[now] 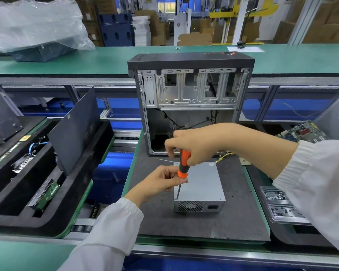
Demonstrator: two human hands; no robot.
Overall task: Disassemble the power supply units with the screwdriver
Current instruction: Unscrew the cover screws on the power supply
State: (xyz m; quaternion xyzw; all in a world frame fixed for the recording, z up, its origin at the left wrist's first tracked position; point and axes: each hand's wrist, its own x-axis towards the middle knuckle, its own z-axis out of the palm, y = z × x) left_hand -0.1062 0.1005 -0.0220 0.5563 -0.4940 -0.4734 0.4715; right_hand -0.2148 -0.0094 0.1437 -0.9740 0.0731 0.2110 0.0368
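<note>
Early in the job, by the look of it — PSU (pixel 201 184) out of the case (pixel 190 90), flat on the desk (pixel 233 218), cover on, screws to come. Right hand (pixel 196 145) wrapped around the screwdriver (pixel 182 167), fingers (pixel 169 147) curled on the handle. Left hand (pixel 162 181) pinching the shaft just below — tip at the front left corner.

An orange and black handle is seen on the screwdriver (pixel 182 164). The power supply unit (pixel 201 184) is grey, with a honeycomb grille. The tabletop (pixel 233 218) is dark grey, edged in green. White sleeves (pixel 114 227) are worn.
</note>
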